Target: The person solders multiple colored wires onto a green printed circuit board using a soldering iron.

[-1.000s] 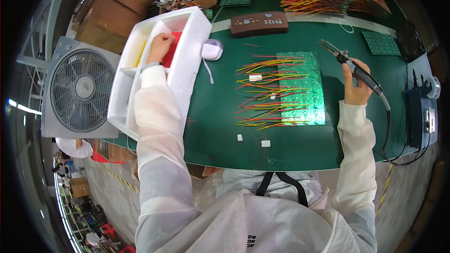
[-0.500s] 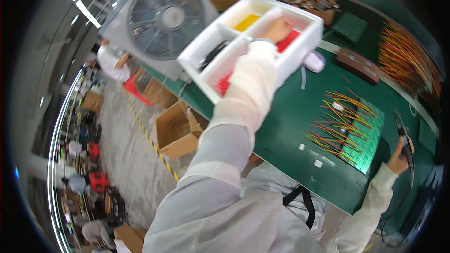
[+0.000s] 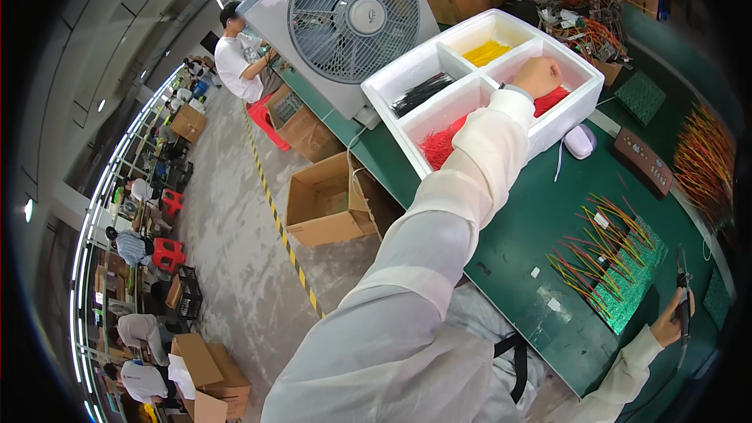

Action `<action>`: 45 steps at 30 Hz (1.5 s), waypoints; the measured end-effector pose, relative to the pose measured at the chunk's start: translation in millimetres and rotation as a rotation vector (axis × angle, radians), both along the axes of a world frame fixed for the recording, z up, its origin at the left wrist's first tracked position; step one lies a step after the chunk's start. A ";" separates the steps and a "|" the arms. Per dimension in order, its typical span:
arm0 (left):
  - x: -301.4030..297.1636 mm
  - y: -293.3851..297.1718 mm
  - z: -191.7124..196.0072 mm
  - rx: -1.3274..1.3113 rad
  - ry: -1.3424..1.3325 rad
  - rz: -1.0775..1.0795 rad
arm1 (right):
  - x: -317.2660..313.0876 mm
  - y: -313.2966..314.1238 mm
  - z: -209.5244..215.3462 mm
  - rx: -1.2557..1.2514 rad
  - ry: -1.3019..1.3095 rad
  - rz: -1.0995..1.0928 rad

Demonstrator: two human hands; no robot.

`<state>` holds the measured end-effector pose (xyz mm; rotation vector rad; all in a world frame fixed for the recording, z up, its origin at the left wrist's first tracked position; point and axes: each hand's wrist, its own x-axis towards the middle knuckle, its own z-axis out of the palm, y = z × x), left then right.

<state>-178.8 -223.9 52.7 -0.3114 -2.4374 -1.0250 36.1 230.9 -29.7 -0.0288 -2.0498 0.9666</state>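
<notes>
My left hand (image 3: 540, 77) is closed over the right compartment of a white foam box (image 3: 453, 57), above red wires (image 3: 551, 100). What its fingers hold, if anything, is hidden. Other compartments contain yellow wires (image 3: 485, 52), black wires (image 3: 423, 94) and more red wires (image 3: 440, 143). At the right, my right hand (image 3: 668, 321) grips a soldering iron (image 3: 685, 305) with a dark cord, tip pointing away from me. Beside it lies a green circuit board panel (image 3: 636, 288) with red and yellow wires (image 3: 583, 262) sticking out to its left.
A large fan (image 3: 356, 19) stands behind the box. On the green table (image 3: 509, 254) are a pale computer mouse (image 3: 580, 142), a brown oblong block (image 3: 642, 161) and a wire bundle (image 3: 703, 160). Cardboard boxes (image 3: 333, 196) stand on the floor to the left; a person (image 3: 239, 63) sits farther off.
My view has swung left, so the table and box appear farther right. My left hand stays in the same compartment, now seen as a fist; my right hand still holds the soldering iron.
</notes>
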 end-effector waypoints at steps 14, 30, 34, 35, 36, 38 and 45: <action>113.9 180.5 32.1 0.116 0.237 -0.405 | -3.0 -29.7 12.8 -0.329 0.077 0.015; 153.7 244.1 -46.1 -0.034 0.042 -0.476 | 26.8 -41.5 35.1 -0.461 -0.044 0.022; 152.3 243.0 -43.5 -0.096 0.166 -0.435 | 36.5 -49.7 29.3 -0.410 -0.064 0.025; 153.2 246.3 -44.4 -0.087 0.159 -0.440 | 37.8 -48.4 28.4 -0.404 -0.072 0.017; 154.8 249.7 -45.4 -0.012 0.095 -0.452 | 38.9 -46.6 27.7 -0.401 -0.063 0.014; 155.1 251.3 -47.1 0.059 0.027 -0.461 | 38.3 -45.8 26.5 -0.402 -0.058 0.012; 153.5 246.7 -51.5 0.058 0.050 -0.469 | 39.8 -48.7 32.1 -0.317 -0.013 0.015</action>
